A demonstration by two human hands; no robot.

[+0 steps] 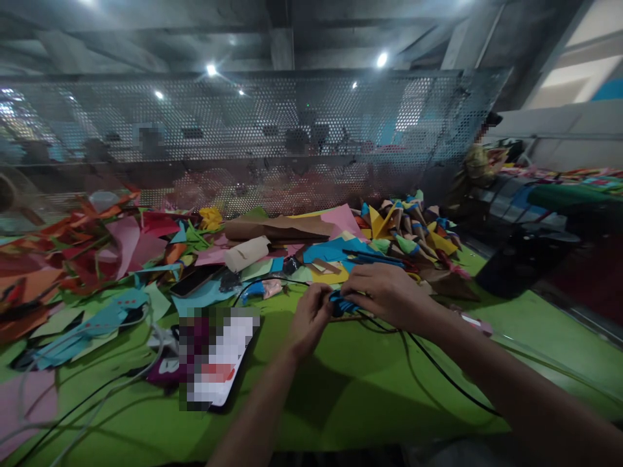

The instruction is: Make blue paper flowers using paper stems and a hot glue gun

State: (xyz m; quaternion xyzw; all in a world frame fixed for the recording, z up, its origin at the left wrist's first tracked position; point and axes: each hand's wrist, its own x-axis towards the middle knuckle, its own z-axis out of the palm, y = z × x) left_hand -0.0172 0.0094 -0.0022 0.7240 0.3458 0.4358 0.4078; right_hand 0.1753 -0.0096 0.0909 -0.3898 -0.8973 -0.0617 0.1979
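Note:
My left hand (311, 316) is closed, its thumb and fingers pinching the near side of a small blue folded paper piece (344, 303). Over the far side of that piece curls my right hand (387, 292), also closed on it, so much of the paper is hidden by fingers. Both hands are just above the green table (370, 383). A black cable (440, 366) runs beneath the right hand and forearm. Behind the fingers lie blue paper sheets (335, 250) and a yellow sheet (331, 275).
Left of my hands a phone (231, 363), partly pixelated, rests against a purple object (165, 371). A brown paper roll (248, 253) and red paper scraps (160, 224) are heaped at the back. Paper cones (409, 227) stand back right, before a perforated metal screen (311, 143). A person (479, 162) is farther right.

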